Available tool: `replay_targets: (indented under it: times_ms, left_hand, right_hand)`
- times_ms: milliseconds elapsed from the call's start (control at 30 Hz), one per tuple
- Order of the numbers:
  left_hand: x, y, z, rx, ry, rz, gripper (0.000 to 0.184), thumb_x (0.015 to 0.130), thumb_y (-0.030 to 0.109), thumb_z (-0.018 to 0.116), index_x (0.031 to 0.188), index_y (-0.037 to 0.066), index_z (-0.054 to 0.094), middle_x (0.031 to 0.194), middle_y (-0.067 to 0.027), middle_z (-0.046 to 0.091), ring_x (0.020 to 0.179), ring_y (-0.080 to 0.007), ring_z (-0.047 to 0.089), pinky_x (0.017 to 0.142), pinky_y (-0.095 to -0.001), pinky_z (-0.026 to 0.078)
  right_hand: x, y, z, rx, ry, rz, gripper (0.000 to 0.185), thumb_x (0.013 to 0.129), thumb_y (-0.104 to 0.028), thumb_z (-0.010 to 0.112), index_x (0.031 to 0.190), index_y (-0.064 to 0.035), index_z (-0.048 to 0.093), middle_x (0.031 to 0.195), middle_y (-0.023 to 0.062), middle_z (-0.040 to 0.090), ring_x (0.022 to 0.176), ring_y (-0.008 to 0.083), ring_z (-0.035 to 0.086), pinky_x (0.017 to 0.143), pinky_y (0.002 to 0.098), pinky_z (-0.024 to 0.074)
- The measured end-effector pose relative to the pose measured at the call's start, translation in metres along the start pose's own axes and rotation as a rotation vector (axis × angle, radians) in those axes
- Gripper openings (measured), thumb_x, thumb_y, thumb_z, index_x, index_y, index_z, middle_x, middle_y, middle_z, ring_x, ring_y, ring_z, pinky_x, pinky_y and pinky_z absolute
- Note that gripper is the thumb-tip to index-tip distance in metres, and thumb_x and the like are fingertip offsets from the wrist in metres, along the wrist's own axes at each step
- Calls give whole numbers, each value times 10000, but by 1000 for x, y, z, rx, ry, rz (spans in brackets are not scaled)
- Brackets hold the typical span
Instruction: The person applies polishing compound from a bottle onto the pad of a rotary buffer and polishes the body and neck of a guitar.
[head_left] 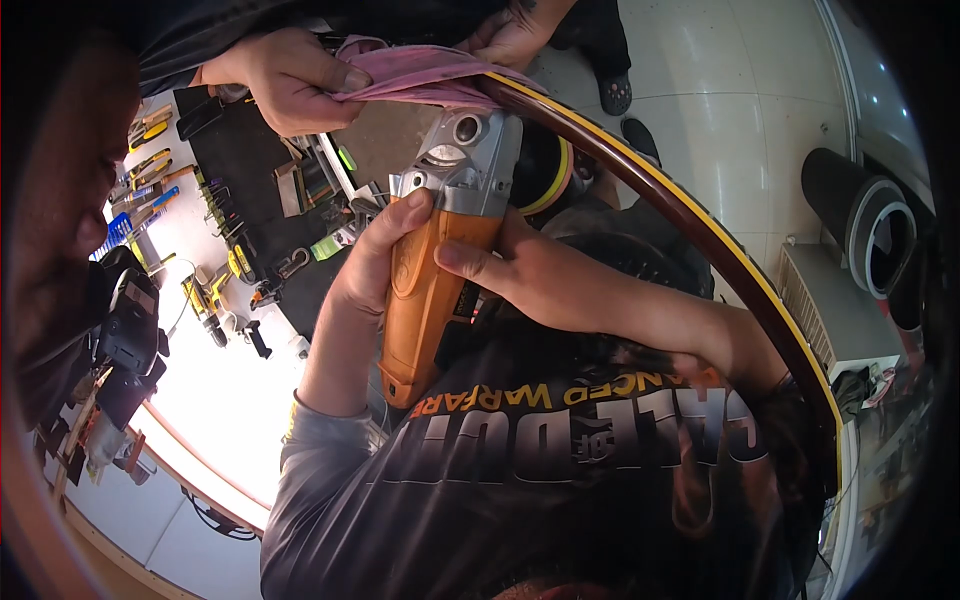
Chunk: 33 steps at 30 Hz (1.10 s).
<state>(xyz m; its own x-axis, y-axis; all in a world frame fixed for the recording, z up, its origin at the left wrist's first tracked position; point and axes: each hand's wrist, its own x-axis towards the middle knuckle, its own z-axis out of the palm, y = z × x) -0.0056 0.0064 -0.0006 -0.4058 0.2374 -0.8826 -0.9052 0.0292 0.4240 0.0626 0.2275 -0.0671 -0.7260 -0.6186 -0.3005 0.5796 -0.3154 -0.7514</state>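
Observation:
An orange polisher (418, 295) with a silver metal head is gripped near the middle of the frame. My left hand (388, 240) wraps its body from the left, thumb up by the metal collar. From the right, my right hand (488, 258) closes round the same body, its thumb across the top. Partly behind the head shows a round black and yellow pad (552, 175). Beside the tool curves a glossy dark brown guitar-like body (690, 220) with yellow edging, seen edge on; its far face is hidden. A pink cloth (430, 75) lies at its upper end.
Another person's hands (290, 80) hold the cloth at the top. Tools, including a yellow drill (203, 308), lie on the bright bench at left, beside a black mat (235, 150). A black cylinder (850, 205) and a grey boxy unit (825, 300) stand at right.

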Motion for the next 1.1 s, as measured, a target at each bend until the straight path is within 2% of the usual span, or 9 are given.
replay_targets:
  times_ms: [267,467,500,567,667,733,867,1000,1100]
  left_hand:
    - [2,-4,-8,-1,-16,8,664,1007,483,755,1439,-9,644,1285,-163,757,1113,-263,762,1010,-406,621]
    - [-24,-19,-3,97,55,7,662,1004,467,756,1444,-14,636,1279,-141,756,1123,-229,754,1003,-379,610]
    - [-28,-29,-11,43,25,-1,682,1003,458,763,1471,-15,617,1306,-142,749,1152,-223,747,1020,-375,600]
    - [-35,-49,-24,35,22,31,715,996,467,773,1494,-15,599,1329,-142,742,1176,-230,741,1035,-376,594]
    - [-44,-89,-41,-30,0,110,803,979,487,796,1547,-24,551,1396,-137,713,1251,-238,710,1091,-382,562]
    - [-52,-111,-38,-53,28,189,815,982,487,795,1560,-25,536,1421,-133,697,1266,-234,698,1102,-384,550]
    - [-67,-155,-47,-42,133,273,794,1023,522,779,1541,-32,544,1387,-126,705,1237,-203,697,1069,-370,560]
    - [-79,-217,-72,-127,142,372,799,1037,523,782,1545,-41,534,1432,-124,679,1293,-203,663,1109,-384,532]
    - [-101,-271,-88,-256,275,445,867,1010,511,818,1614,3,460,1474,-131,647,1346,-228,629,1151,-399,500]
  right_hand:
    - [-3,-5,-3,20,-18,18,874,1136,-637,564,1625,63,376,1479,217,631,1358,282,648,1159,385,486]
    - [-10,14,8,-10,-132,-24,829,1156,-605,542,1647,40,371,1563,218,585,1495,291,552,1244,387,419]
    - [-11,12,6,-7,-216,74,794,1165,-561,555,1656,34,368,1588,211,569,1520,290,516,1271,392,388]
    - [-10,26,14,34,-240,76,782,1144,-565,603,1594,53,439,1458,202,625,1310,257,617,1100,379,504]
    - [-11,39,25,41,-235,88,787,1126,-561,648,1589,44,452,1320,137,681,1114,193,662,948,348,574]
    - [-15,36,36,22,-230,117,799,1120,-569,656,1597,35,442,1330,123,682,1099,190,664,942,343,573]
    - [-10,53,59,13,-305,340,818,1097,-586,684,1629,-5,463,1505,157,632,1322,246,617,1090,374,527]
    - [-7,89,96,-222,-265,221,790,1089,-561,706,1614,-8,497,1560,206,597,1460,313,560,1214,413,451]
    - [-5,144,134,-309,-277,188,912,1088,-553,706,1624,106,372,1579,284,558,1501,366,535,1261,438,413]
